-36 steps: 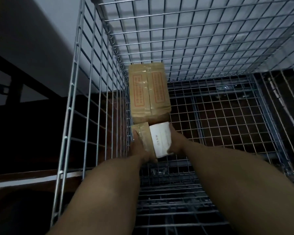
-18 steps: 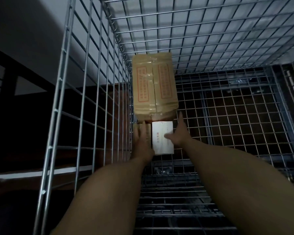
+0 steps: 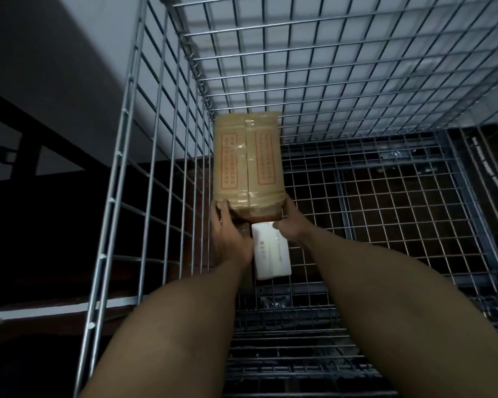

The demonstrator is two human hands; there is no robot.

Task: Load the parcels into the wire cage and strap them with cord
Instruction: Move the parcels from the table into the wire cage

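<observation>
Resting inside the wire cage (image 3: 144, 179), a tall brown parcel (image 3: 247, 165), wrapped in clear tape and printed with two red text panels, sat against the cage's mesh side wall and reached to its back wall. Touching the near end of that brown parcel lay a smaller parcel (image 3: 272, 254) with a white label. The left hand (image 3: 230, 239) lay over the smaller parcel with fairly straight fingers pressed to the brown parcel's near left corner. The right hand (image 3: 291, 225) was set against its near right corner, thumb spread toward the white label. Neither hand looked clenched; both seemed to be nudging the load into line. Loading appeared to be at an early stage, with two parcels in place. No cord was visible, so the strapping was judged not yet begun. To the right of the brown parcel stretched the cage's bare wire floor (image 3: 385, 225), with a dark reddish ground showing through it. Beyond the mesh behind and to the left of the parcel stood a pale grey wall (image 3: 69, 53). A dark frame (image 3: 18, 156) stood below that, and the room was dim.
</observation>
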